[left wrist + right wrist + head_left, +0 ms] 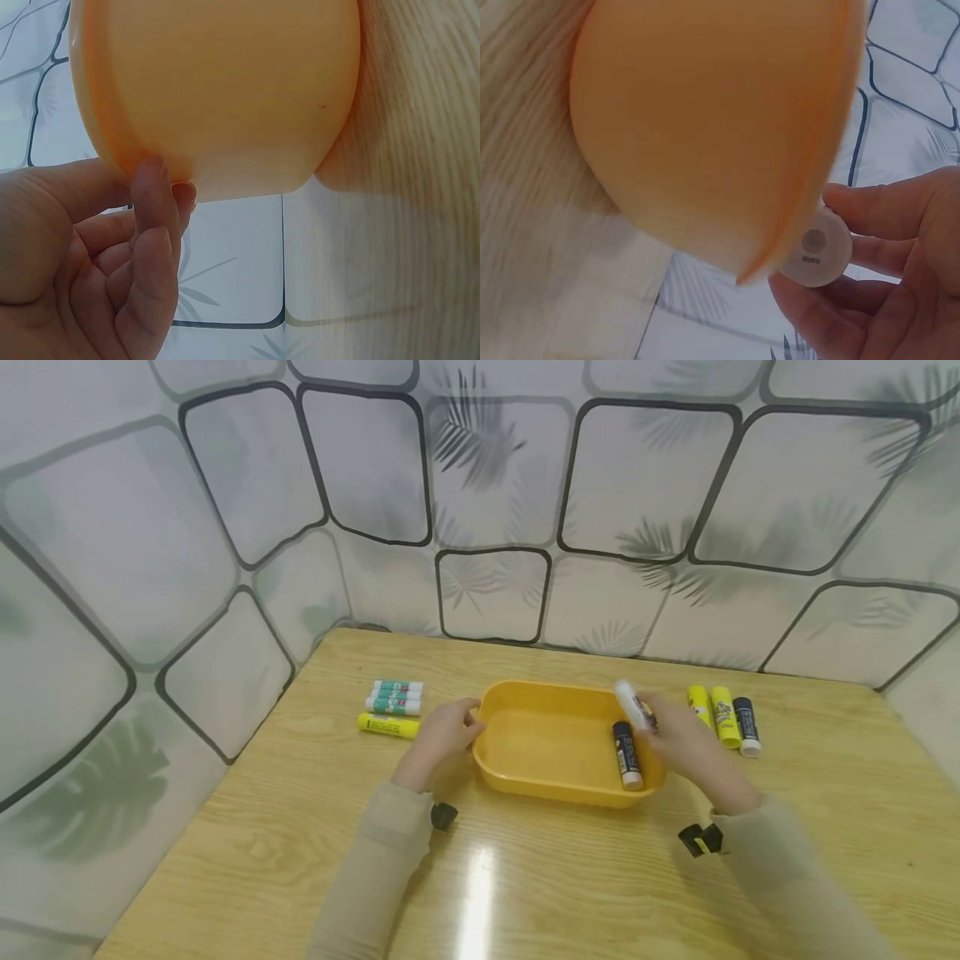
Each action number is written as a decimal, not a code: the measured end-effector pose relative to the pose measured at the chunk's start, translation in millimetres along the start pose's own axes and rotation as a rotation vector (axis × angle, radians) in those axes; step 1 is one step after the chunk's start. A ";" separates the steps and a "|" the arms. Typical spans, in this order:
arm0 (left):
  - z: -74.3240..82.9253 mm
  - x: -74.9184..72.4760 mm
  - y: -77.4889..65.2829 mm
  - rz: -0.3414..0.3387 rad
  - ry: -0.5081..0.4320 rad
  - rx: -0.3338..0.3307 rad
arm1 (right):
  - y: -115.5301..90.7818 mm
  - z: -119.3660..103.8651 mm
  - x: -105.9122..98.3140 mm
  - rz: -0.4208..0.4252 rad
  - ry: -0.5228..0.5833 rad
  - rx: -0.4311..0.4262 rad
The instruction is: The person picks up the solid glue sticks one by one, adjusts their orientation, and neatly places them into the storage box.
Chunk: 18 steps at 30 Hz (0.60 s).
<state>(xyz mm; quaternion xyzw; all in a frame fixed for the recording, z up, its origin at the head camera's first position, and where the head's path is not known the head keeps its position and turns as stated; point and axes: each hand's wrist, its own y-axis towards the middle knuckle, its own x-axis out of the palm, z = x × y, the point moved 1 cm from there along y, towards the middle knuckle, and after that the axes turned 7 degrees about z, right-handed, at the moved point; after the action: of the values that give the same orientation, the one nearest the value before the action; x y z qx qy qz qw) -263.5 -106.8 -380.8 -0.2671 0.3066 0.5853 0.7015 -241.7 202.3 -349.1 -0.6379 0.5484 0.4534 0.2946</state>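
My left hand (446, 737) pinches the left end of a shallow orange-yellow plastic tray (551, 793), its thumb and fingers at the rim (112, 161) in the left wrist view. Between the fingers and thumb of my right hand (678, 739) is a glue stick (632, 703) with a white end, held tilted over the tray's right side. The right wrist view shows its round white end (816, 247) beside the tray wall (720, 127). Inside the tray, at the right, lies a dark blue glue stick (626, 753) with a white end.
Left of the tray, green-and-white glue sticks (395, 697) lie stacked front to back, with a yellow stick (387, 725) nearer me. To the right are two yellow glue sticks (724, 717) and a dark blue one (747, 725). A patterned curtain (495, 593) borders the wooden table (300, 827).
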 end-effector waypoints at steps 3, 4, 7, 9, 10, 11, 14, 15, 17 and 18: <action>0.2 -1.1 -0.5 -0.001 0.006 0.003 | 3.1 -3.9 5.9 -0.011 -0.013 -0.020; 0.3 -1.2 -0.7 -0.001 0.008 0.004 | 3.9 -5.1 8.0 -0.012 -0.022 -0.027; 0.5 -1.4 -0.7 -0.001 0.015 -0.006 | 5.4 -10.1 13.3 -0.020 -0.053 -0.035; 0.6 -1.8 -0.7 0.001 0.021 -0.009 | 5.7 -12.7 16.7 -0.028 -0.067 -0.036; 0.5 -1.8 -0.5 0.001 0.022 -0.011 | 5.6 -13.6 18.6 -0.036 -0.063 -0.034; 0.4 -1.6 -0.2 0.001 0.026 -0.014 | 5.4 -14.8 20.2 -0.051 -0.054 -0.032; -0.3 -1.0 0.9 0.000 0.035 -0.006 | 3.8 -17.4 25.0 -0.079 -0.044 -0.022; -0.4 -0.5 1.3 -0.001 0.036 -0.009 | 3.3 -18.5 26.6 -0.083 -0.045 -0.028; -0.3 -0.2 1.7 -0.005 0.036 -0.009 | 2.6 -20.1 29.7 -0.081 -0.054 -0.042; -0.2 -0.1 1.7 -0.007 0.036 -0.011 | 2.2 -20.7 31.2 -0.079 -0.060 -0.042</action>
<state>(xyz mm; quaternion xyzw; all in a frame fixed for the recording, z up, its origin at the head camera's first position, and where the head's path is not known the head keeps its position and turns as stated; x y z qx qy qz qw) -265.2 -106.7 -380.8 -0.2823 0.3149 0.5798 0.6964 -239.0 170.2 -368.4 -0.6510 0.5042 0.4717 0.3153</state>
